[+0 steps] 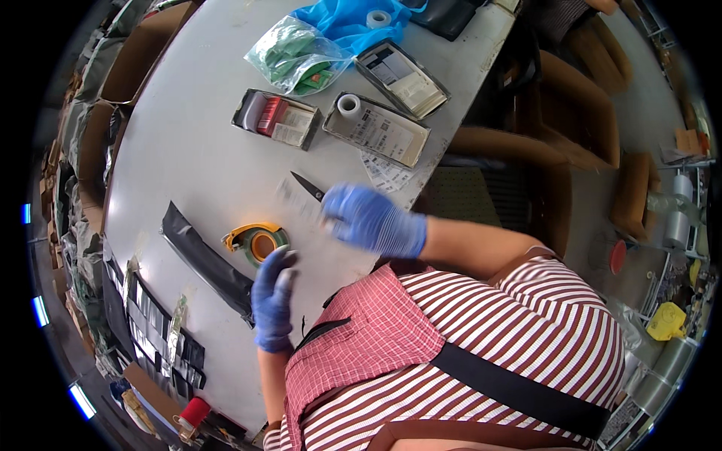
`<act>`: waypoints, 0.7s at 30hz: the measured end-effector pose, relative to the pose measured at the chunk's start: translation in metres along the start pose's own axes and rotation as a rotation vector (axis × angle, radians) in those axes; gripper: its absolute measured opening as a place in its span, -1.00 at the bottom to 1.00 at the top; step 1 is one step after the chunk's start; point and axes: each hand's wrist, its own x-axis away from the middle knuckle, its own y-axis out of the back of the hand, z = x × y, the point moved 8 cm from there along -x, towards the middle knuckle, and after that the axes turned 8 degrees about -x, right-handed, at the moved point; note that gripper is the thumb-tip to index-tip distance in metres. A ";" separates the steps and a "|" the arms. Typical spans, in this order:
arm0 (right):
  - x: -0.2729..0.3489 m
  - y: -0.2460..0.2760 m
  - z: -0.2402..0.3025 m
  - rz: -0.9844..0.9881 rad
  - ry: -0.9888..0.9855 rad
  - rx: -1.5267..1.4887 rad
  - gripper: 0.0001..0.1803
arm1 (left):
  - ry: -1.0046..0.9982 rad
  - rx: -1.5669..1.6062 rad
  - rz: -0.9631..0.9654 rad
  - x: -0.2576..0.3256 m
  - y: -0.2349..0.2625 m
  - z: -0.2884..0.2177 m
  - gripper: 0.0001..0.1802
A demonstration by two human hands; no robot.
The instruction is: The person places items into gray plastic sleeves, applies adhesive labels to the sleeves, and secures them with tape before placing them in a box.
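Observation:
My right hand, in a blue glove, is slightly blurred over the table. Its fingertips are closed on a blurred, see-through label with faint print. Black scissors show sharp beside it, blades pointing to the far left; my right hand hides their handles. My gloved left hand holds nothing, thumb and fingers apart. Just beyond its fingertips rests a yellow tape dispenser with a roll of green tape. A long, flat black pouch lies on the table to its left, the near end beside my left glove.
On the pale table stand a box with red and white packs, a box of labels with a white roll and another box. Farther back lies a clear bag of green items. Open cartons stand at the right.

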 end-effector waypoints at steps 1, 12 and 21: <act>0.004 -0.021 0.018 -0.002 0.090 -0.017 -0.75 | 0.008 0.123 0.091 0.001 -0.021 -0.013 -0.63; 0.019 -0.083 0.029 0.169 -0.394 -0.780 -0.75 | 0.087 0.112 -0.180 0.034 0.019 0.009 -0.77; 0.025 -0.099 0.064 0.161 -0.397 -0.596 -0.71 | 0.013 0.371 -0.026 0.073 0.032 0.017 -0.52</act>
